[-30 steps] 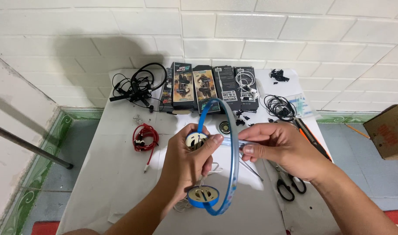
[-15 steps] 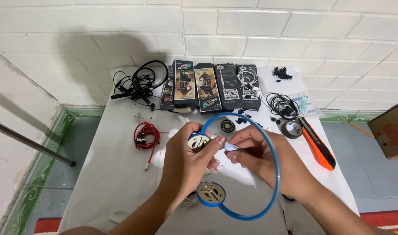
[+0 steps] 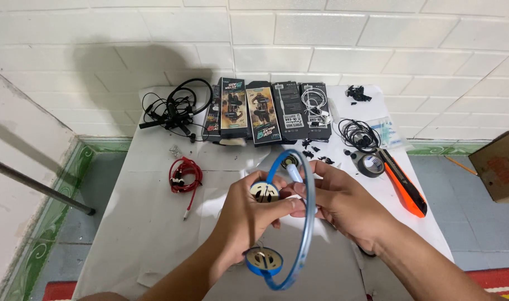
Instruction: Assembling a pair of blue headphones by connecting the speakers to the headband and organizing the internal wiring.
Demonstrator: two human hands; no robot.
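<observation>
Between both hands [image 3: 299,209], gripped, arcs the blue headband headphone [image 3: 305,223].

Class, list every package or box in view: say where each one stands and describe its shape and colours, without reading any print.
Retail boxes: a row at the table's back edge, flat dark rectangles with colourful pictures.
White packet: right of the row, flat, bluish print.
Cardboard box: on the floor at far right, brown.

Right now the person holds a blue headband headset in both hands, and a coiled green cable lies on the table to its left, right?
Not quite: the head view shows the coiled cable is red, not green. Both the left hand and right hand do hold the blue headset, with the cable on the table to its left.
</observation>
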